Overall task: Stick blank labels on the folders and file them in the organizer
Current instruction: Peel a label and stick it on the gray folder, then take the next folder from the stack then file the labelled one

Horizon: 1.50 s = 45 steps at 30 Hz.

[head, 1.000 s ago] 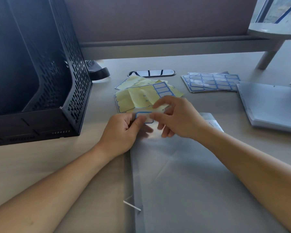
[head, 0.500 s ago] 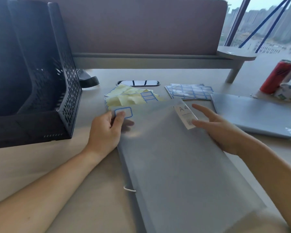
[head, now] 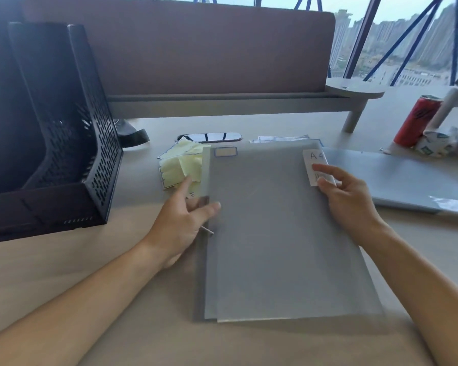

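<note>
Grey folder at centre of the bench, blank label stuck at its 11 o'clock corner. The left hand pinched its 9 o'clock edge; the right hand had fingers curled on the 2 o'clock edge. Black organizer stood at 10 o'clock.

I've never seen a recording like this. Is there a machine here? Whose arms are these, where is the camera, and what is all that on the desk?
There is no machine. These are a person's two bare arms, filmed by one wide-angle camera worn on the head, looking forward and down. The left hand pinches the left edge of a grey folder, and the right hand grips its right edge by a white A4 sticker. A blank label with a blue border is stuck at the folder's top left corner. On the desk lie yellow backing sheets, a stack of folders on the right and a red can. The black mesh organizer on the left is for filing.
</note>
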Each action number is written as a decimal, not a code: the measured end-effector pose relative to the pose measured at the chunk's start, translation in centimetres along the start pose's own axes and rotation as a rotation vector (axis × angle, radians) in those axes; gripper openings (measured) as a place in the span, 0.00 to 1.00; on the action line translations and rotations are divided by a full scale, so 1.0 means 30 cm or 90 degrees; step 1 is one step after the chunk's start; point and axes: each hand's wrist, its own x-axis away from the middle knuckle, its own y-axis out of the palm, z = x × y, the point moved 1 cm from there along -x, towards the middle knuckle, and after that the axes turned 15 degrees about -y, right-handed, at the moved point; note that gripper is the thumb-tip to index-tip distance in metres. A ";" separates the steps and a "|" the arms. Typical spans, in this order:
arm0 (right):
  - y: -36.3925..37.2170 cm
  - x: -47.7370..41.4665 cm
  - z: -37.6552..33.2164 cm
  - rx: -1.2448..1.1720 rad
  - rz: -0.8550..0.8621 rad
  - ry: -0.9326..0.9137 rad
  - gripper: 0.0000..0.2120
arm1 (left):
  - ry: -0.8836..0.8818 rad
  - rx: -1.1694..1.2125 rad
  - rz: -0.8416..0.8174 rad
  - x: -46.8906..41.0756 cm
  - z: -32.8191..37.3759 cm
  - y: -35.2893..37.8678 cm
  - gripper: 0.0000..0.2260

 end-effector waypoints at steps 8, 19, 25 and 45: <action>0.012 0.012 -0.031 0.225 -0.059 -0.120 0.18 | 0.008 0.179 -0.095 0.056 0.082 0.019 0.28; 0.198 -0.059 -0.362 0.380 -0.152 -0.347 0.33 | 0.242 0.114 0.053 0.181 0.296 -0.064 0.26; 0.397 0.029 -0.556 0.145 -0.254 -0.362 0.33 | 0.452 -0.011 0.183 0.307 0.369 -0.096 0.26; 0.857 0.046 -1.095 -0.371 -0.404 -0.392 0.36 | 0.707 -0.181 0.418 0.451 0.542 -0.453 0.28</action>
